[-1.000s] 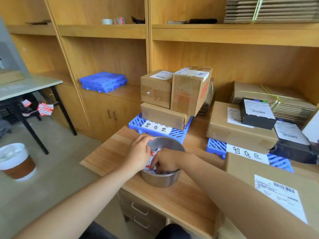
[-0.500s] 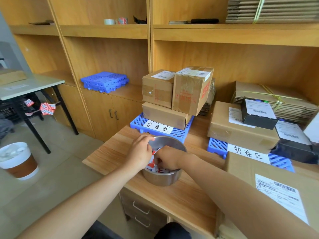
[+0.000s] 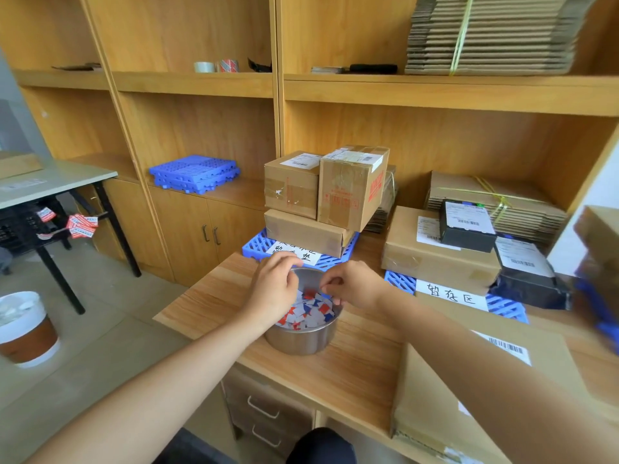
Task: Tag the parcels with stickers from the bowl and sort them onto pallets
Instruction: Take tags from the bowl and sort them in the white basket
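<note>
Now we have lifted both hands from the bowl [image 3: 301,339]; left hand [image 3: 276,289] and right hand [image 3: 355,288] pinch, apparently peeling one sticker [image 3: 323,289] for the next parcel.

**Both hands over the sticker bowl**

A steel bowl [image 3: 301,336] stands on the wooden tabletop [image 3: 351,373], filled with red, blue and white stickers [image 3: 313,311]; the left hand [image 3: 276,291] hangs over its left rim, fingers [image 3: 289,264] curled; the right hand [image 3: 356,286] hangs over the right rim, its fingers [image 3: 330,284] pinched together above the pile, though whether they grip a sticker cannot be told. Behind the bowl a blue pallet [image 3: 256,246] carries three stacked cardboard parcels [image 3: 348,185]; to the right a second blue pallet [image 3: 400,281] bears a large brown parcel [image 3: 432,259] and black parcels [image 3: 467,226]; a flat parcel [image 3: 445,406] with a barcode label lies at the near right of the tabletop, under the right forearm.
</note>
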A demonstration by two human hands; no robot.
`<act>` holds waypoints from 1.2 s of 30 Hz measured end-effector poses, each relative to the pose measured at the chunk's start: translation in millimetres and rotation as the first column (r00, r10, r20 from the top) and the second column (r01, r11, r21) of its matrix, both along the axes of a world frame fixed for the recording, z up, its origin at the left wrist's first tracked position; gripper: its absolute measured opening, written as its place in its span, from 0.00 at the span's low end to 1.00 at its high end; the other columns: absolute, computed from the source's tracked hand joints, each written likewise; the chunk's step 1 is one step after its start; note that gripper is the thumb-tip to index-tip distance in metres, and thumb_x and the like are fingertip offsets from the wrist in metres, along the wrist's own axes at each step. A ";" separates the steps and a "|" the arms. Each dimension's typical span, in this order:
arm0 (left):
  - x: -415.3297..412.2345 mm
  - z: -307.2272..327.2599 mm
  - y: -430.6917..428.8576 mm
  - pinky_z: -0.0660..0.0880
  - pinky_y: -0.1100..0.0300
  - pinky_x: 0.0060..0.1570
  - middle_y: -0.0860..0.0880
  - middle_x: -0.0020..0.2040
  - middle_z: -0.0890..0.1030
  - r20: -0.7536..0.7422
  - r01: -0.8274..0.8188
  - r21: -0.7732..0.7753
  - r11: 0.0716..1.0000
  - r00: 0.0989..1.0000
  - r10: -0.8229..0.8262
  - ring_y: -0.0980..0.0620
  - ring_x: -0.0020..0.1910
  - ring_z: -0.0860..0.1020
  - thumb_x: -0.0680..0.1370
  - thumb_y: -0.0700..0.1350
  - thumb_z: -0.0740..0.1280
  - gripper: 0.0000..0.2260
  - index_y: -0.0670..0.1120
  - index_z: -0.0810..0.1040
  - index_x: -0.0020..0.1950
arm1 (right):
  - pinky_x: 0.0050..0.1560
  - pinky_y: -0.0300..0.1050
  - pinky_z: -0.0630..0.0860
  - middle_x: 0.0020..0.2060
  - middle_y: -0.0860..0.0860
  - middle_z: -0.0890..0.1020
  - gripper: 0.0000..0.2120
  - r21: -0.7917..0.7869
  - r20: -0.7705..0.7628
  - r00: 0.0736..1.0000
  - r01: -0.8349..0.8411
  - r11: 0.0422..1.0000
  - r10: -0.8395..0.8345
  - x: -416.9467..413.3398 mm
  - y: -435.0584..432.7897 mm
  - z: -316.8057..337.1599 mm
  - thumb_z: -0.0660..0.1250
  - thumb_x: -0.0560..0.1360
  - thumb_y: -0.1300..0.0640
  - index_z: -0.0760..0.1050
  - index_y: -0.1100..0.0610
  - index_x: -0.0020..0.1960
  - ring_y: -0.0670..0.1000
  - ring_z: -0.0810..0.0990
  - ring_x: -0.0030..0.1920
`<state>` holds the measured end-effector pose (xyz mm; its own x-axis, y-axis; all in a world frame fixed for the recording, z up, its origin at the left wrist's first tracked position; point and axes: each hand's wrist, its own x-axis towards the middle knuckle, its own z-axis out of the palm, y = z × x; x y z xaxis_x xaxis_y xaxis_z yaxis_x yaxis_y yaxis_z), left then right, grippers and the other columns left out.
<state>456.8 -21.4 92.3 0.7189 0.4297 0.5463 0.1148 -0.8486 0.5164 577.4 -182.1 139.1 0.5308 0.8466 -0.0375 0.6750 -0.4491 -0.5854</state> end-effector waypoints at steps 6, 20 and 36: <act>17.8 29.5 -59.8 0.71 0.67 0.53 0.55 0.54 0.80 -0.025 0.095 -0.241 0.966 0.994 -0.104 0.55 0.53 0.77 0.80 0.37 0.60 0.12 0.48 0.81 0.57 | 0.40 0.31 0.76 0.37 0.55 0.86 0.08 0.178 -0.181 0.976 0.151 0.972 -0.119 3.6 -56.5 20.1 0.67 0.78 0.65 0.83 0.56 0.51 0.45 0.83 0.33; 62.4 39.5 -198.6 0.73 0.59 0.41 0.44 0.44 0.85 0.035 0.418 -0.672 0.611 0.842 -0.538 0.54 0.38 0.79 0.80 0.44 0.69 0.06 0.43 0.83 0.49 | 0.35 0.36 0.76 0.35 0.58 0.84 0.05 0.433 -0.361 0.873 0.469 0.770 -0.328 13.6 -216.1 16.2 0.71 0.77 0.64 0.81 0.59 0.52 0.49 0.79 0.31; 94.4 38.1 -229.1 0.72 0.60 0.43 0.41 0.46 0.85 -0.011 0.426 -0.691 0.584 0.801 -0.598 0.55 0.38 0.78 0.79 0.45 0.70 0.05 0.50 0.84 0.44 | 0.36 0.45 0.69 0.27 0.43 0.78 0.10 0.323 -0.324 0.847 0.517 0.792 -0.421 30.8 -249.1 3.3 0.71 0.77 0.52 0.83 0.57 0.42 0.47 0.70 0.30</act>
<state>551.2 -250.5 130.4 0.9886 0.1205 0.0901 -0.0531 -0.2808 0.9583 608.2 -431.2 142.4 0.8831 0.4641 0.0686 0.2691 -0.3815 -0.8843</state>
